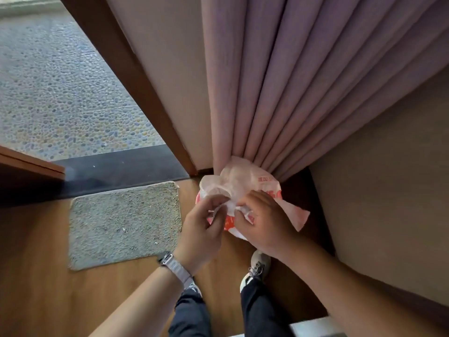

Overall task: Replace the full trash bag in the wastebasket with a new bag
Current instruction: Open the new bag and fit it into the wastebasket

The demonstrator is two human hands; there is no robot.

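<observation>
View from a head camera, looking straight down at a person's two hands working a plastic bag above a wooden floor (36, 276).

The largest thing is one pink pleated curtain (279, 81), filling the upper right and gathering to a point at the floor. To its left, beyond a dark wooden door frame (136, 76), lies one stretch of pebbled ground (60, 81). Below that, one grey mat (124, 224) lies on the wood just inside the threshold.

In the centre is one thin white bag with red print (243, 178), crumpled and held in the air in front of the curtain's foot. Two hands hold it. The left hand (201, 229) pinches a fold of plastic, its fingers (216, 203) curled together on it. The right hand (264, 224) does the same just beside it, fingers (252, 198) clamped on the film.

Smallest are one wristwatch (175, 266) on the left wrist and one pale shoe (258, 263) under the right forearm.

No wastebasket is in view. The bag looks light and slack, so this is probably the new bag being teased open, though knotting a used one cannot be ruled out. If it is new, the next move calls for parting the two layers at the mouth, then finding the basket and spreading the rim over it.
</observation>
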